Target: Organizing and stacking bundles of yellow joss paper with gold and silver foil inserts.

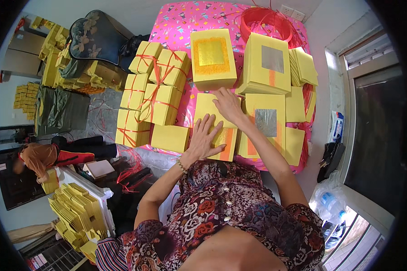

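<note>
A stack of yellow paper (221, 151) with orange print lies at the table's near edge, with a plain yellow sheet (204, 103) over its far part. Flat on the stack, fingers spread, rests my left hand (203, 137). My right hand (227, 106) has bent fingers closed at the far edge of the plain sheet; its thumb is hard to see. Just beyond stands a tall yellow paper stack (214, 80) with a gold square on top. To the right are yellow stacks with silver squares (272, 60), one of them (265, 123) beside my right forearm.
Several yellow paper bundles (159, 105) tied with red strips stand on the left of the pink patterned table cover (178, 27). A red basket (267, 25) sits at the back right. At the far left, a person (38, 158) bends over yellow paper. A dark chair (95, 38) stands behind.
</note>
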Demonstrator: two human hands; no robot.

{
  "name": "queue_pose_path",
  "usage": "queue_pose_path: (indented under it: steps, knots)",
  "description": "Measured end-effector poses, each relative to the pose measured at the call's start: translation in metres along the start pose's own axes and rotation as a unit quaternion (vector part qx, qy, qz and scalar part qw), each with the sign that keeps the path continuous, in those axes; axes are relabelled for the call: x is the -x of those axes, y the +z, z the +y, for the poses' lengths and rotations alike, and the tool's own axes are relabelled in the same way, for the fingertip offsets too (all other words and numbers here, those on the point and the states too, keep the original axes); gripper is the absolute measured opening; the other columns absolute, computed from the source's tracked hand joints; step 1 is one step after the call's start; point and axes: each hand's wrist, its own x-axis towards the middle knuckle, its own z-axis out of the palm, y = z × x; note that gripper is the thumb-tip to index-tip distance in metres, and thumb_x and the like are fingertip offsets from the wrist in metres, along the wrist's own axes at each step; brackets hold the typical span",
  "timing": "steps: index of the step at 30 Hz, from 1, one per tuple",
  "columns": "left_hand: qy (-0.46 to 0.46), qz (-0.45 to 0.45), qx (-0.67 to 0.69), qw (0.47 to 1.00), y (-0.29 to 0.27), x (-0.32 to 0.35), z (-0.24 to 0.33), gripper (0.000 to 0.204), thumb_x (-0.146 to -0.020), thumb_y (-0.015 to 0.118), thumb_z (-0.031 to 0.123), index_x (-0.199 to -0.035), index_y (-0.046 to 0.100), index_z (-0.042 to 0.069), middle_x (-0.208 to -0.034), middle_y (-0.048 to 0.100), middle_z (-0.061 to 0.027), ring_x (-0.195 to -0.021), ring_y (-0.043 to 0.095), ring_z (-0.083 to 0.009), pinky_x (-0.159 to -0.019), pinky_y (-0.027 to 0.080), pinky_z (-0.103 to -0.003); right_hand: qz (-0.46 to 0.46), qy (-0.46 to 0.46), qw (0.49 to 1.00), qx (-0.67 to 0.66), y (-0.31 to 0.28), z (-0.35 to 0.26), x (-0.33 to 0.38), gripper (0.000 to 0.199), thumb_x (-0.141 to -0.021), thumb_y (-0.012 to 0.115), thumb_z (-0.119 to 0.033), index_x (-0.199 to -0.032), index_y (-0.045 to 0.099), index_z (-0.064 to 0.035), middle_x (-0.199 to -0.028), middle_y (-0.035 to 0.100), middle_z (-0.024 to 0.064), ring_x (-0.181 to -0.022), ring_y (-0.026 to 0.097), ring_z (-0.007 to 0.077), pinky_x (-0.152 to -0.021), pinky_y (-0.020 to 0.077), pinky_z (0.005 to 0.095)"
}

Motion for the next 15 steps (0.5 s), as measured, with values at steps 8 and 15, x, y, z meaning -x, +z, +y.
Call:
queue_pose_path:
  steps: [8,15]
  knots:
    - [0.003,-0.024,-0.004,1.0,-0.002,0.003,-0.002,0.084,-0.084,0.06,0.061,-0.148,0.043,0.009,-0.154,0.031,-0.0246,-0.146,0.023,-0.0436,-0.119,0.017,-0.057,0.001,-0.098,0.992,0.079,-0.018,-0.027,0.091,0.059,-0.088,0.064,-0.015,-0.141,0.044,0.0034,-0.146,0.045,0.0214,-0.141,0.036,0.0377,-0.117,0.0269,0.0537]
    - [0.004,-0.02,-0.011,1.0,0.0,0.004,-0.003,0.088,-0.084,0.059,0.064,-0.15,0.041,0.01,-0.155,0.03,-0.0239,-0.147,0.021,-0.043,-0.12,0.015,-0.056,-0.135,-0.115,0.983,0.052,-0.033,-0.018,0.12,0.084,-0.085,0.07,-0.027,-0.152,0.028,0.0022,-0.158,0.028,0.0205,-0.149,0.022,0.0374,-0.12,0.019,0.0534]
